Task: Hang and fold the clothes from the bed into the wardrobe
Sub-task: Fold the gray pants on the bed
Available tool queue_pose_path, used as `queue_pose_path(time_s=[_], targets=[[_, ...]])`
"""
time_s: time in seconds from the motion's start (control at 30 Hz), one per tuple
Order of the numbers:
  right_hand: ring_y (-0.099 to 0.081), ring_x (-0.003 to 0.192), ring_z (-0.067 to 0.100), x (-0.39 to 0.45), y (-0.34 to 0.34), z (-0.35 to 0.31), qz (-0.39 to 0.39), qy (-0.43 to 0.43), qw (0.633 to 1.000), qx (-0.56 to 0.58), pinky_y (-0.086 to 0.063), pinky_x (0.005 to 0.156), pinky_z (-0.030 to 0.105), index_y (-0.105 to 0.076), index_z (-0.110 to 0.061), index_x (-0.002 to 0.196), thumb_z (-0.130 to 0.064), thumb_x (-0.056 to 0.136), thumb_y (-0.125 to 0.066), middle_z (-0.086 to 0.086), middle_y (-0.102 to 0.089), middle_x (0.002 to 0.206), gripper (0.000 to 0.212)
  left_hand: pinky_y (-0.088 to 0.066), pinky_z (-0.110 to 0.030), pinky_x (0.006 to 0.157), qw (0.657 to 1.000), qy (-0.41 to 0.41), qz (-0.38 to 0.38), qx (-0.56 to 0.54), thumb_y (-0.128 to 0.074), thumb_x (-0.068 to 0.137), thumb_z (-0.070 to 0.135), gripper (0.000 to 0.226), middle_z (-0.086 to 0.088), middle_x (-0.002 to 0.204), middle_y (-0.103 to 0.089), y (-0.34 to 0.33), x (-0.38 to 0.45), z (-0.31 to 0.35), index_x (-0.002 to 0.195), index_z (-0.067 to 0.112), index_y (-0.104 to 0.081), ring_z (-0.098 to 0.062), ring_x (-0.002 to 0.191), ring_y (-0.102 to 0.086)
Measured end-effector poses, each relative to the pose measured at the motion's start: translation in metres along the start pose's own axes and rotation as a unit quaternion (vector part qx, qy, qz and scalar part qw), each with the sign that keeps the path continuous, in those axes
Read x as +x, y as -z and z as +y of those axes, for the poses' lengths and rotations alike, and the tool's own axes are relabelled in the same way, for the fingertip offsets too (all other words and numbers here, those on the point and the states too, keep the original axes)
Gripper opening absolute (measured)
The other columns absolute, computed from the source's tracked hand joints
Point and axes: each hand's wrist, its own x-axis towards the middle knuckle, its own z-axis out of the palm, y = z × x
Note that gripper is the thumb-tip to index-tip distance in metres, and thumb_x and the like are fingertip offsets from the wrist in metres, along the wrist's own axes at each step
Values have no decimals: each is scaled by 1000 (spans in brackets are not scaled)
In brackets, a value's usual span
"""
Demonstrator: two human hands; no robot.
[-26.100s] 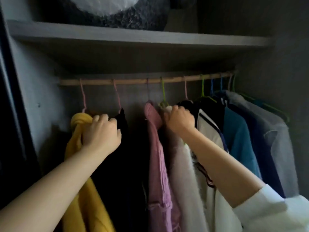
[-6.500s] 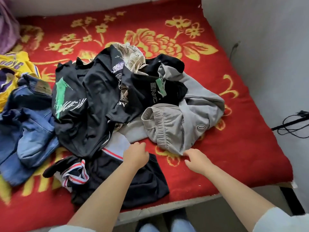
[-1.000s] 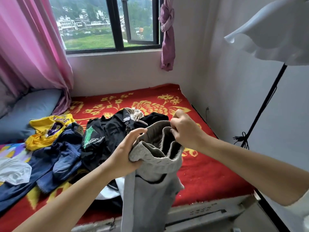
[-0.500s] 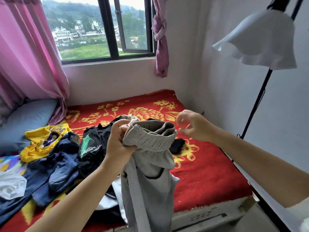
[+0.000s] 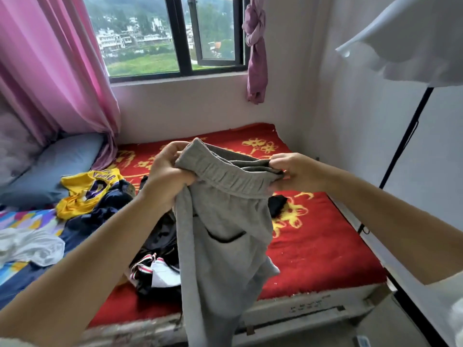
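Observation:
Grey sweatpants (image 5: 223,236) hang in front of me above the bed (image 5: 313,244), legs dropping past the bed's front edge. My left hand (image 5: 167,176) grips the left end of the elastic waistband. My right hand (image 5: 290,171) pinches the waistband's right end, so the band is stretched between the two hands. Behind the trousers lies a heap of dark clothes (image 5: 160,244) on the red flowered blanket. A yellow jersey (image 5: 87,189) and blue jeans (image 5: 105,211) lie further left. The wardrobe is out of view.
A blue pillow (image 5: 55,169) and a white garment (image 5: 30,246) are at the bed's left. Pink curtains (image 5: 57,66) flank the window. At right, a black stand (image 5: 403,136) carries a white shade (image 5: 411,38) beside the wall. The bed frame's front edge (image 5: 300,309) is just below.
My right hand, open and off the cloth half a second ago, has taken hold of the waistband's right end. The waistband is now spread wide between both hands.

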Motion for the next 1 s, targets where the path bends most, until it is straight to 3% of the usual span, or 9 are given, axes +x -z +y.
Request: queue_pose_path(time_s=[0.17, 0.3, 0.37, 0.47, 0.53, 0.67, 0.8, 0.9, 1.0], targets=[[-42, 72, 3, -10, 25, -20, -8, 17, 1000, -4, -33, 65, 4, -38, -22, 66, -28, 78, -51, -3, -43, 87, 18, -43, -31, 62, 949, 104, -158, 252, -54, 33, 9, 43, -13, 75, -56, 20, 21, 26, 74, 0, -62, -22, 69, -51], [-48, 64, -1, -14, 39, -23, 52, 35, 998, -3, -33, 61, 2, -53, -2, 60, -32, 72, -61, 0, -52, 79, 33, -49, -36, 84, 896, 111, -181, 390, -64, 49, 20, 25, -7, 84, -64, 7, 27, 41, 73, 14, -63, -24, 83, -59], [-48, 63, 6, -18, 50, -29, 78, 34, 996, -5, -35, 58, 10, -54, 5, 59, -23, 71, -62, 10, -56, 74, 32, -52, -29, 72, 901, 112, -188, 375, -71, 56, 23, 26, -4, 76, -63, 0, 29, 46, 78, 16, -60, -18, 72, -60], [-44, 66, 18, -25, 71, -40, 137, 9, 990, 26, -34, 60, 24, -55, 3, 61, -20, 68, -59, 24, -54, 75, 25, -33, -14, 31, 943, 135, -160, 260, -59, 89, 8, 20, 2, 51, -44, -15, 23, 56, 75, 18, -48, -5, 34, -42], [-43, 68, 17, -32, 83, -45, 181, -8, 980, 85, -33, 61, 26, -53, -17, 59, -22, 64, -62, 14, -51, 72, 11, -46, -17, 35, 979, 135, -107, 106, -46, 93, -1, 21, -8, 65, -50, -29, 17, 64, 81, 16, -48, -10, 41, -55], [-41, 60, -3, -46, 97, -52, 359, 17, 911, 203, -32, 59, 15, -57, -34, 59, -33, 60, -58, -16, -49, 59, 1, -52, -18, 45, 1000, -25, -1, -17, -48, 91, -2, 24, -7, 67, -59, -62, 2, 76, 109, 13, -47, -6, 41, -60], [-49, 61, -6, -54, 114, -56, 515, 48, 817, 255, -39, 66, 16, -51, -29, 74, -24, 69, -62, -23, -55, 59, 13, -49, -23, 51, 974, -196, 108, 35, -55, 82, 15, 10, 9, 51, -59, -91, -3, 84, 85, 22, -49, -11, 47, -60], [-52, 60, -5, -63, 132, -60, 527, 41, 806, 267, -42, 64, 15, -51, -25, 72, -18, 71, -61, -22, -58, 58, 14, -33, 1, 55, 927, -307, 148, 157, -47, 68, 39, 26, 14, 57, -49, -99, -7, 94, 78, 16, -46, -8, 53, -44], [-56, 64, 1, -71, 157, -59, 524, 40, 810, 260, -45, 65, 16, -55, -26, 69, -14, 71, -66, -17, -62, 60, 16, -25, 5, 52, 896, -366, 143, 208, -40, 67, 42, 48, 2, 64, -51, -111, -10, 113, 82, -1, -57, 0, 61, -42]])
